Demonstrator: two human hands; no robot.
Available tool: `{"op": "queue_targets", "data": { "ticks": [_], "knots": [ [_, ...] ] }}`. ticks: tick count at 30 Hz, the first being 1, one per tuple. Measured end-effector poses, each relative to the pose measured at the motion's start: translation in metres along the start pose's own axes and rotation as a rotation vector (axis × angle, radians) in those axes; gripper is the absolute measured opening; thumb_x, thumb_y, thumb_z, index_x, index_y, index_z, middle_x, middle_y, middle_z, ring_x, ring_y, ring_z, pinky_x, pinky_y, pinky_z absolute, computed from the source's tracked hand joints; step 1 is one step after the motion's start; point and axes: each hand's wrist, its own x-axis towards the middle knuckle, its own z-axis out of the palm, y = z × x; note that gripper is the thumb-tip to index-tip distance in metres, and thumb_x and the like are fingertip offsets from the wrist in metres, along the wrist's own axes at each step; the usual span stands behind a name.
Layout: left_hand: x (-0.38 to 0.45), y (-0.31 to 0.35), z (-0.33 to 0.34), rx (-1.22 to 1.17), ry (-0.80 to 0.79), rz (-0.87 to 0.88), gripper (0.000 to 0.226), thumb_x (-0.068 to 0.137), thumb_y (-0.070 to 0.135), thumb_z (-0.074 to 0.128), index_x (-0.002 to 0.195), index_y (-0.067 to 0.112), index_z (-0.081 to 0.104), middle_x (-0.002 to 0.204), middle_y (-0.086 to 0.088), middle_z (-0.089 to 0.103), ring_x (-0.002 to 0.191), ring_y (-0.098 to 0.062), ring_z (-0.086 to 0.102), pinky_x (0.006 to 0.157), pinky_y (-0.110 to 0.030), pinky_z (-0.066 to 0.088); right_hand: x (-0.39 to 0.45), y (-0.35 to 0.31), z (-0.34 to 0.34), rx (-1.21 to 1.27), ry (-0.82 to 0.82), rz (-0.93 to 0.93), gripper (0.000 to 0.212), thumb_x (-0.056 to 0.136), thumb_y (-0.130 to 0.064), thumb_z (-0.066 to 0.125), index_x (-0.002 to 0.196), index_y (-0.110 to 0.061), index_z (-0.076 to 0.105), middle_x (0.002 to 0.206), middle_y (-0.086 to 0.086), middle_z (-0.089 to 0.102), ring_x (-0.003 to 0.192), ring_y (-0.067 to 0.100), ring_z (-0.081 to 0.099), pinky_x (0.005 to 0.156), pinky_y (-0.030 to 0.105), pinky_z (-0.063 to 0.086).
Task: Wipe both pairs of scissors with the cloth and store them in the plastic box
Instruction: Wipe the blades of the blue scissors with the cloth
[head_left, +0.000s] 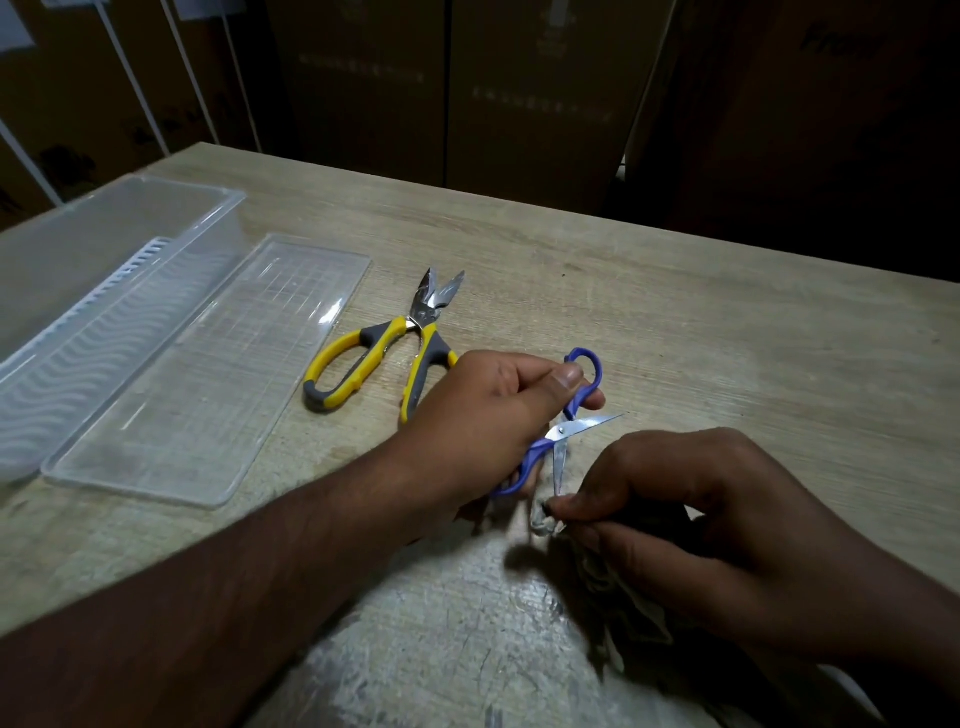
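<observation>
The left hand (488, 415) reached in from lower left, fingers curled in a grip; the right hand (691, 514) pinched with thumb and fingertips.

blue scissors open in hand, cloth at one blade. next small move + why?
Probably draw the cloth along the lower blade. The left hand grips the blue scissors open by the handles, and the right hand pinches the cloth at that blade's tip. The yellow scissors lie on the table, outside the plastic box.

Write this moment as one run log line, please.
left hand: holds blue scissors, blades open | right hand: wipes blade with cloth | yellow scissors: on table | plastic box: open
</observation>
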Motion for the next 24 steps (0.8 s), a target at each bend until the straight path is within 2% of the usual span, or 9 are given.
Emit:
{"op": "queue_targets", "data": {
  "ticks": [3, 6, 8, 10, 13, 15, 17, 21, 24],
  "knots": [
    [0.002, -0.001, -0.003, -0.025, 0.012, -0.016, 0.034, 0.106, 0.031, 0.053, 0.099, 0.012, 0.080, 0.043, -0.006, 0.050, 0.033, -0.013, 0.042, 0.043, -0.017, 0.035, 0.000, -0.003, 0.001, -0.076, -0.023, -0.006, 0.019, 0.087, -0.020, 0.084, 0.098, -0.036, 0.081, 0.084, -0.017, 0.073, 0.076, 0.001, 0.072, 0.062, 0.024, 0.055],
    [0.002, -0.003, -0.001, 0.082, 0.045, 0.040, 0.032, 0.106, 0.028, 0.054, 0.098, 0.011, 0.080, 0.054, 0.007, 0.066, 0.049, -0.001, 0.058, 0.057, -0.019, 0.045, -0.003, -0.007, -0.007, 0.046, 0.019, -0.010, 0.010, 0.091, -0.022, 0.075, 0.096, -0.029, 0.080, 0.082, -0.009, 0.076, 0.068, 0.010, 0.073, 0.056, 0.029, 0.054],
    [0.001, -0.004, 0.002, 0.123, 0.037, 0.062, 0.032, 0.105, 0.034, 0.057, 0.096, 0.016, 0.081, 0.066, 0.002, 0.074, 0.066, -0.009, 0.070, 0.072, -0.032, 0.058, -0.003, -0.007, -0.012, 0.068, 0.133, -0.017, 0.010, 0.091, -0.027, 0.071, 0.096, -0.025, 0.078, 0.083, -0.007, 0.076, 0.068, 0.013, 0.073, 0.057, 0.029, 0.054],
    [0.002, -0.005, 0.004, 0.132, 0.026, 0.059, 0.038, 0.100, 0.044, 0.056, 0.098, 0.015, 0.080, 0.064, -0.015, 0.067, 0.061, -0.025, 0.062, 0.072, -0.055, 0.060, -0.002, -0.004, -0.012, 0.009, 0.205, -0.011, 0.012, 0.091, -0.025, 0.073, 0.103, -0.025, 0.075, 0.087, -0.012, 0.076, 0.073, 0.008, 0.074, 0.062, 0.023, 0.054],
    [0.001, -0.004, 0.004, 0.133, 0.017, 0.034, 0.038, 0.101, 0.043, 0.057, 0.099, 0.013, 0.080, 0.063, -0.018, 0.066, 0.054, -0.030, 0.061, 0.062, -0.051, 0.058, 0.000, 0.002, -0.002, -0.089, 0.183, 0.004, 0.022, 0.089, -0.019, 0.075, 0.111, -0.022, 0.076, 0.094, -0.018, 0.075, 0.081, -0.001, 0.072, 0.069, 0.015, 0.052],
    [0.000, -0.002, 0.003, 0.132, 0.025, 0.006, 0.035, 0.098, 0.044, 0.057, 0.100, 0.019, 0.081, 0.079, -0.015, 0.077, 0.077, -0.039, 0.075, 0.079, -0.058, 0.060, 0.001, 0.005, 0.003, -0.180, 0.134, -0.037, 0.020, 0.090, -0.023, 0.072, 0.108, -0.020, 0.079, 0.097, -0.015, 0.073, 0.085, 0.002, 0.071, 0.072, 0.019, 0.051],
    [-0.001, 0.000, 0.004, 0.098, 0.014, -0.017, 0.031, 0.103, 0.036, 0.058, 0.101, 0.015, 0.081, 0.085, -0.017, 0.079, 0.082, -0.037, 0.077, 0.084, -0.060, 0.059, 0.001, 0.005, 0.003, -0.241, 0.096, -0.082, 0.018, 0.088, -0.025, 0.071, 0.102, -0.019, 0.080, 0.096, -0.009, 0.072, 0.085, 0.013, 0.070, 0.069, 0.031, 0.054],
    [-0.002, 0.004, 0.003, 0.084, -0.012, -0.044, 0.030, 0.106, 0.031, 0.057, 0.101, 0.014, 0.081, 0.083, -0.026, 0.076, 0.069, -0.036, 0.069, 0.070, -0.058, 0.057, 0.000, 0.004, 0.001, -0.315, 0.047, -0.146, 0.012, 0.086, -0.024, 0.075, 0.096, -0.020, 0.080, 0.095, -0.009, 0.072, 0.083, 0.014, 0.068, 0.069, 0.032, 0.054],
    [0.001, 0.002, 0.002, 0.083, -0.023, -0.065, 0.030, 0.106, 0.031, 0.056, 0.100, 0.015, 0.081, 0.066, -0.010, 0.070, 0.058, -0.026, 0.057, 0.059, -0.032, 0.047, 0.001, 0.007, 0.001, -0.301, 0.134, -0.132, 0.016, 0.081, -0.017, 0.080, 0.096, -0.016, 0.081, 0.092, -0.006, 0.074, 0.079, 0.020, 0.070, 0.064, 0.038, 0.055]
  ]
}}
